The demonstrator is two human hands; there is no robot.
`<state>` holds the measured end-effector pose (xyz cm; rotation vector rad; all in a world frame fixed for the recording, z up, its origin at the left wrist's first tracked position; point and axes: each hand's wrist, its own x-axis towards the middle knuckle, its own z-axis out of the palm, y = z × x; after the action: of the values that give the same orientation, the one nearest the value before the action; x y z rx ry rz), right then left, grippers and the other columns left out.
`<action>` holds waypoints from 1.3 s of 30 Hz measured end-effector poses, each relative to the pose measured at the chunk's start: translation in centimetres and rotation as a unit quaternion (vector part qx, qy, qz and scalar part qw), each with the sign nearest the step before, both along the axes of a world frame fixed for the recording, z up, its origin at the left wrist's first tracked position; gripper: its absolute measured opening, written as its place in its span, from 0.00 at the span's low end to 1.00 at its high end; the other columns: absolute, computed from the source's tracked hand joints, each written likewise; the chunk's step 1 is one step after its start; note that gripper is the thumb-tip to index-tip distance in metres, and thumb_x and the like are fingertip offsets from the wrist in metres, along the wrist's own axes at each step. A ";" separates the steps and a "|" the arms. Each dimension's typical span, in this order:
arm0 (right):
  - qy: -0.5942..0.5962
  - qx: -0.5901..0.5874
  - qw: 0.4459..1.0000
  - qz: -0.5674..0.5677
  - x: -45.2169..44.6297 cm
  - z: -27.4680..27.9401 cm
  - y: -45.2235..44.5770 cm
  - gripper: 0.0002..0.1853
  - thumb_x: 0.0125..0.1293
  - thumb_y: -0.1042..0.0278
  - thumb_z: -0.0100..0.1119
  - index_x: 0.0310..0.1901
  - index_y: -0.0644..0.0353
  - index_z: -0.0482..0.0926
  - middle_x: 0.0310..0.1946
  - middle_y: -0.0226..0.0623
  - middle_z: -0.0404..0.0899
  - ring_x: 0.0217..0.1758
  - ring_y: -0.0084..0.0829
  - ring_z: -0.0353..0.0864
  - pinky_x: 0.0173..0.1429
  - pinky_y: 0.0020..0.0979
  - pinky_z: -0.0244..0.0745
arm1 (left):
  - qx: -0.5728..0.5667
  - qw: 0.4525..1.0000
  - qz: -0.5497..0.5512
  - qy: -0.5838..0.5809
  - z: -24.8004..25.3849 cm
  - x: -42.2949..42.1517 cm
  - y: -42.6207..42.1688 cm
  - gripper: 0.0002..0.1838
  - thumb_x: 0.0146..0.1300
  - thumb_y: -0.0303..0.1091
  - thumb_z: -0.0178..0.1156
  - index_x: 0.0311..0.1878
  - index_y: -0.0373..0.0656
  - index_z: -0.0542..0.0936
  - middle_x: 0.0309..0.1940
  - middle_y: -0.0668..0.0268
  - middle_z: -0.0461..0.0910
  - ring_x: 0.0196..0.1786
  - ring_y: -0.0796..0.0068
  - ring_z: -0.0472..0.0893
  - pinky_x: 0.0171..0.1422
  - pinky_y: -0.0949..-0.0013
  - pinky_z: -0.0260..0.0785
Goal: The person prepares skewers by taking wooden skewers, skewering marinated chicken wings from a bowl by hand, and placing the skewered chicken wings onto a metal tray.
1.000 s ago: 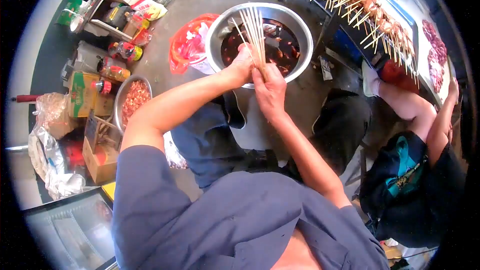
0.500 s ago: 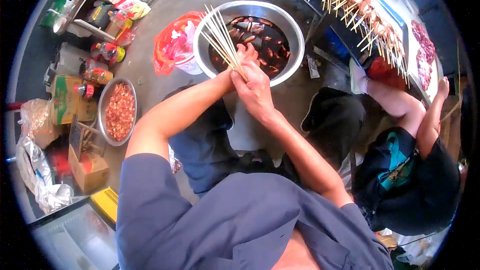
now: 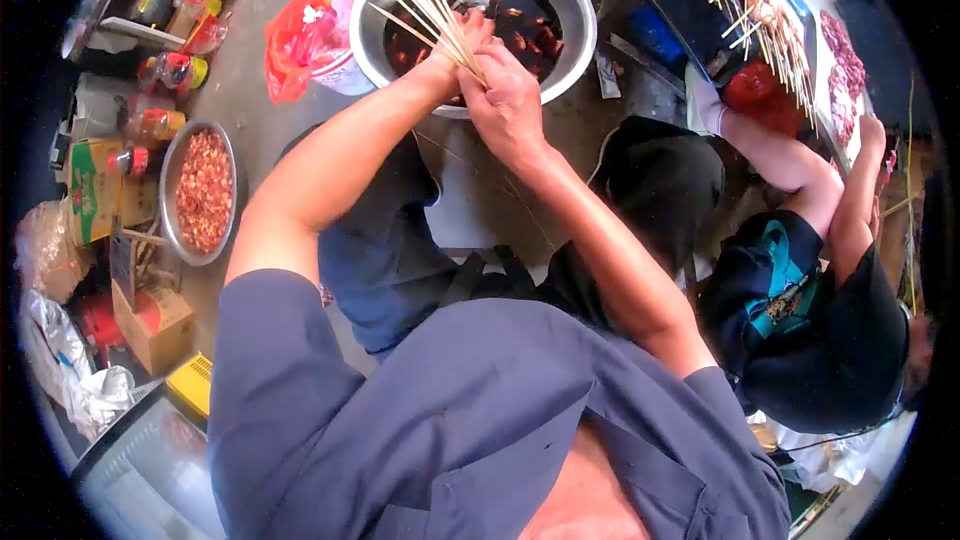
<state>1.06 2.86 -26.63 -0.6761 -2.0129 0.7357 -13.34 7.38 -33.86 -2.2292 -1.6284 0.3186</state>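
A fanned bundle of bamboo skewers (image 3: 425, 0) points up and to the left over the near side of a steel basin (image 3: 582, 30). My left hand (image 3: 470, 38) is closed around the lower part of the bundle, its fingers curled and partly covered. Pressed against it, my right hand (image 3: 508, 105) is closed at the lower ends of the skewers, thumb alongside them. Dark liquid (image 3: 530, 15) with reddish-brown pieces fills the basin beneath. How the fingers interlock is hidden.
Beside the basin stands a bucket with a red plastic bag (image 3: 290, 40). A bowl of diced meat (image 3: 203, 190) sits at left, near bottles (image 3: 172, 72) and a cardboard box (image 3: 155, 330). At right, another person's hand (image 3: 872, 130) is near a tray of skewered meat (image 3: 765, 10).
The view has tilted, so the basin and surroundings appear higher and slightly left. Both my hands stay together at the skewers, which fan out a little more. The other person's arm has shifted slightly.
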 end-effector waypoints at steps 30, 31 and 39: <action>0.002 -0.069 0.996 0.052 1.2 0.1 0.8 0.10 0.58 0.77 0.60 0.42 0.63 0.80 0.44 0.43 0.80 0.43 0.43 0.82 0.47 0.34 0.76 | 0.140 -0.052 -0.230 0.962 -1.5 2.0 -0.4 0.22 0.67 0.57 0.46 0.56 0.54 0.68 0.55 0.66 0.69 0.58 0.63 0.69 0.59 0.57 0.62; 0.035 -0.078 0.995 0.060 1.0 0.2 1.1 0.10 0.59 0.77 0.60 0.43 0.63 0.80 0.43 0.43 0.80 0.44 0.43 0.82 0.47 0.33 0.76 | 0.143 -0.061 -0.229 0.961 -1.1 2.2 -0.6 0.25 0.67 0.59 0.45 0.59 0.55 0.66 0.57 0.67 0.67 0.59 0.63 0.69 0.61 0.56 0.61; -0.033 -0.052 0.998 0.004 1.2 -0.8 2.3 0.09 0.61 0.75 0.58 0.43 0.63 0.80 0.44 0.42 0.80 0.44 0.41 0.82 0.48 0.32 0.76 | 0.131 -0.085 -0.239 0.958 1.2 4.0 -0.5 0.34 0.69 0.66 0.34 0.72 0.59 0.61 0.68 0.70 0.61 0.65 0.62 0.65 0.72 0.55 0.54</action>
<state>2.24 5.12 -27.42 -0.7622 -2.0495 0.8362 -9.34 6.88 -32.70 0.1375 0.8923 1.4178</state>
